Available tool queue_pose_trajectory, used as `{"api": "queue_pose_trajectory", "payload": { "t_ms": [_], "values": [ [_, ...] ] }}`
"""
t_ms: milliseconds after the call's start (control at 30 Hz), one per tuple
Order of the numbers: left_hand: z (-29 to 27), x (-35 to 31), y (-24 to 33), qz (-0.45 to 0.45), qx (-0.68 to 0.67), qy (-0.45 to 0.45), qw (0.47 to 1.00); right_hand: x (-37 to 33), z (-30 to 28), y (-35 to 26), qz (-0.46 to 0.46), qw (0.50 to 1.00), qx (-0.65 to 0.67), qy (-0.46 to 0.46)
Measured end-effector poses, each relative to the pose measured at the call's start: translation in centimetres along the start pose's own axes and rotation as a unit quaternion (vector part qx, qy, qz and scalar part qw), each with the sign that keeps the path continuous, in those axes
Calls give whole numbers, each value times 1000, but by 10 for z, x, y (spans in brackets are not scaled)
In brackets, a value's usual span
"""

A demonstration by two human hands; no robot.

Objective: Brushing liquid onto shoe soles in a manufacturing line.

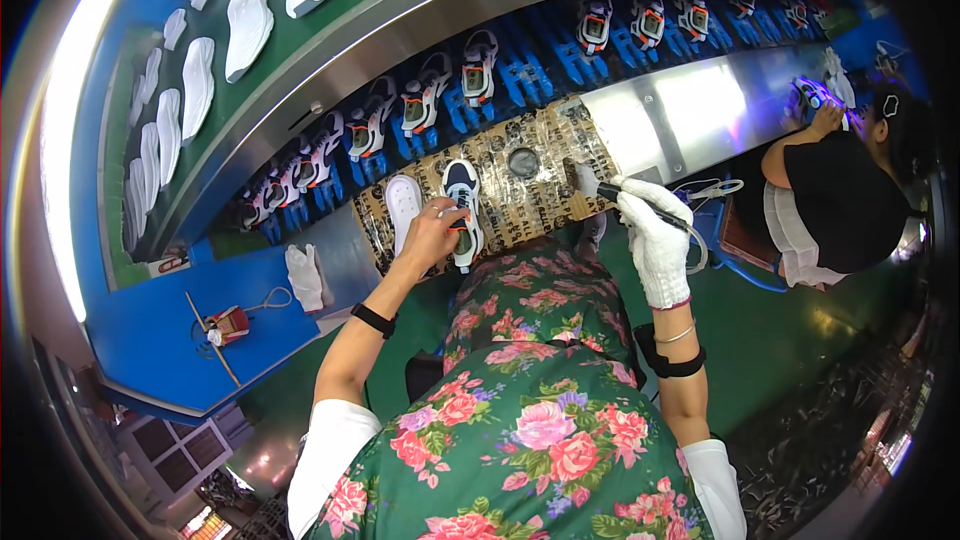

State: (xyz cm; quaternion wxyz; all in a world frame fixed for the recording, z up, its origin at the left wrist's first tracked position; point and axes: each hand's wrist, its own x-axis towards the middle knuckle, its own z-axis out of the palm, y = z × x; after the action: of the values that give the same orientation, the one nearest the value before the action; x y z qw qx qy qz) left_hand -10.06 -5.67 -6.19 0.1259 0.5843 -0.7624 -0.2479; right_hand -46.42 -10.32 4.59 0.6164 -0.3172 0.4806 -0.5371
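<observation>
My bare left hand (434,232) is closed on a shoe upper (460,178), navy and white with orange trim, that lies on the bench. Just left of it rests a white shoe sole (403,202). In a white knitted glove, my right hand (655,240) grips a brush (606,190) with a dark handle; its bristle end is close over the bench covering. Between the shoe upper and the brush sits a small round dark dish or opening (523,162). The shoe upper's near side is partly hidden by my left fingers.
Patterned brown covering (500,225) lies over the metal bench. Behind it, blue racks (523,70) carry several shoe uppers; white soles (248,28) lie on the green upper belt. A blue side table (150,325) stands left, with a white glove (306,277) nearby. At right sits another person (835,195).
</observation>
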Motion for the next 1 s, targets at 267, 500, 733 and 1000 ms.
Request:
{"api": "queue_pose_trajectory", "payload": {
  "t_ms": [267, 500, 733, 1000],
  "values": [
    [-7, -2, -12, 75, -20, -33, 996, 2, 0, 5, 13, 1000, 11, 3],
    [-22, 16, -26, 52, -73, -83, 993, 9, 8, 9, 31, 999, 29, -2],
    [-50, 47, -50, 12, -227, -50, 972, 18, 12, 23, 15, 999, 38, -7],
    [-76, 82, -69, -73, -335, -118, 932, 17, 21, 22, 14, 999, 33, -4]
  ]
}}
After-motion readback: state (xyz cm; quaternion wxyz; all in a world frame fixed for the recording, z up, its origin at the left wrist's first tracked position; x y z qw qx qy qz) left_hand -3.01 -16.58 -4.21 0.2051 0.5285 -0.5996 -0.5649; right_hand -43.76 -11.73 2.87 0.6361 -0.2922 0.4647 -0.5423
